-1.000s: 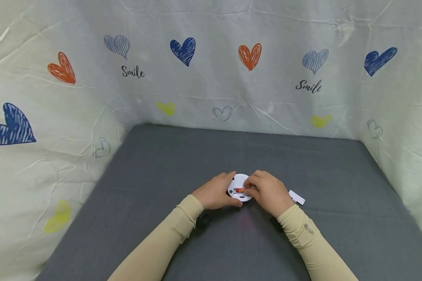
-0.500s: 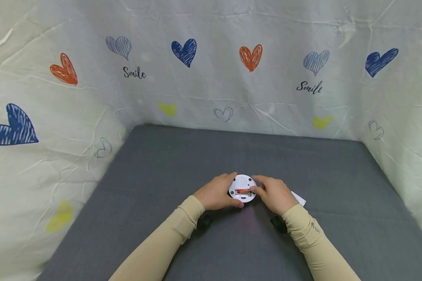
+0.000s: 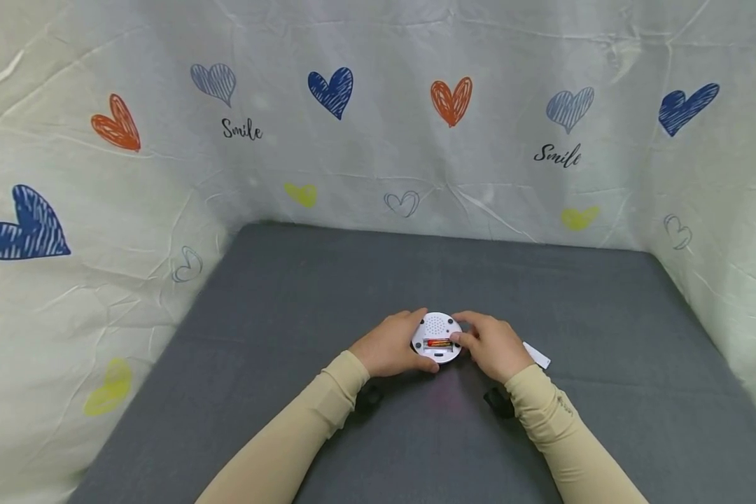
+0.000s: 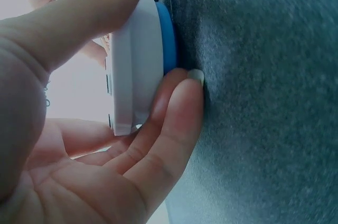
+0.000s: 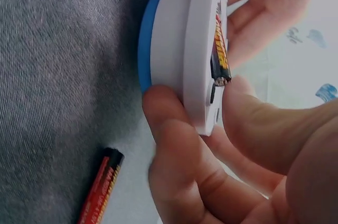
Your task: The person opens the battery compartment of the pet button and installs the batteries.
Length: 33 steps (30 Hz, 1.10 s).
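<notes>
A round white device (image 3: 437, 323) with speaker holes, small dark feet and a blue underside stands face down on the table. My left hand (image 3: 393, 344) grips its left side, thumb over the near edge and fingers round the far side. One AA-type battery (image 3: 438, 343), red and yellow, lies in the battery compartment. From the right wrist view, one end of this battery sticks up out of the slot. My right hand (image 3: 494, 346) holds the device's right rim, fingers curled underneath, with the thumb (image 5: 253, 113) right by the battery's raised end.
A second battery (image 5: 100, 187), red with a black end, lies loose on the grey cloth (image 3: 353, 280) near my right hand. Partly behind that hand is a white battery cover (image 3: 537, 355). White curtains (image 3: 390, 154) with printed hearts surround the table.
My right hand has drawn back from over the compartment to the device's right rim, uncovering the battery. The left hand keeps its grip.
</notes>
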### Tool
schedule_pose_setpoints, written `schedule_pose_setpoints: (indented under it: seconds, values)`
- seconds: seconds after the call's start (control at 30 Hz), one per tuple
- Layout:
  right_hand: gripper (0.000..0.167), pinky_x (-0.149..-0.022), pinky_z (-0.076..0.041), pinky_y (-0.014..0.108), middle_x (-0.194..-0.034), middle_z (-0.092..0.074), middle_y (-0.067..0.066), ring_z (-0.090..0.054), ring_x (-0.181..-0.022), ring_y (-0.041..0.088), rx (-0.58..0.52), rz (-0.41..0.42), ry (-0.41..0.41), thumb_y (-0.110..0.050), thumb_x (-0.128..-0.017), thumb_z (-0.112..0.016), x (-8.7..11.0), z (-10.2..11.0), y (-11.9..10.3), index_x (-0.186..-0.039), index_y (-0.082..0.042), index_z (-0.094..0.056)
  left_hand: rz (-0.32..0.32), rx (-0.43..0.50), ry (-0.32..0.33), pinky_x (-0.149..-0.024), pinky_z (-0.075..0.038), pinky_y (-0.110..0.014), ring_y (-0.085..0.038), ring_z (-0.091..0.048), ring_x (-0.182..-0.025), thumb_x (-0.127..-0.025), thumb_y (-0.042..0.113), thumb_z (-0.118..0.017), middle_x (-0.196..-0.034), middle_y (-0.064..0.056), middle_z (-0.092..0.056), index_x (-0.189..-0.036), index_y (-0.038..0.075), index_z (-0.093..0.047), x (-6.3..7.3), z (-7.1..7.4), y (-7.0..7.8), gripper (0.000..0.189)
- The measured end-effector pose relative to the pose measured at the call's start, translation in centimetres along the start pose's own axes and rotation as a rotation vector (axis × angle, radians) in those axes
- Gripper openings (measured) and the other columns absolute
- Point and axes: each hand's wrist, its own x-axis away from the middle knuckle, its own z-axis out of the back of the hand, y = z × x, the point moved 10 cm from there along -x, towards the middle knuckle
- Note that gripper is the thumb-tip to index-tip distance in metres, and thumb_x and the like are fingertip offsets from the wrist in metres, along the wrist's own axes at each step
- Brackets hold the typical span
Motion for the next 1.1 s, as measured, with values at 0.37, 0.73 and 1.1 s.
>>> schedule_pose_setpoints:
  seconds: [0.37, 0.73, 1.1]
  values:
    - [0.037, -0.066, -0.046, 0.033, -0.076, -0.075, -0.001, -0.062, -0.066, 0.012, -0.020, -0.077, 0.027, -0.022, -0.096, -0.084, -0.2, -0.1, 0.7, -0.129, -0.011, -0.074, -0.018, -0.022, 0.012, -0.108, -0.053, -0.044, -0.028, -0.064, -0.126, -0.082, 0.039, -0.096, -0.150, -0.020, -0.063, -0.164, -0.001, -0.043, -0.1, 0.1, 0.5, 0.105]
    - [0.039, -0.060, -0.043, 0.032, -0.071, -0.070, -0.002, -0.058, -0.062, 0.014, -0.071, -0.061, 0.030, -0.026, -0.094, -0.085, -0.6, -0.1, 0.9, -0.128, -0.011, -0.072, -0.027, -0.003, 0.032, -0.099, -0.055, -0.041, -0.025, -0.063, -0.115, -0.082, 0.034, -0.096, -0.145, -0.020, -0.065, -0.165, -0.001, -0.041, -0.4, 0.2, 0.5, 0.105]
    - [0.021, -0.072, -0.052, 0.039, -0.086, -0.078, 0.001, -0.067, -0.073, 0.016, 0.072, -0.030, 0.095, -0.022, -0.099, -0.079, -0.2, 2.9, 2.0, -0.118, -0.012, -0.081, 0.057, 0.048, 0.074, -0.105, -0.053, -0.045, -0.029, -0.062, -0.121, -0.082, 0.036, -0.095, -0.148, -0.020, -0.061, -0.166, 0.008, -0.042, -0.4, 0.8, -0.7, 0.104]
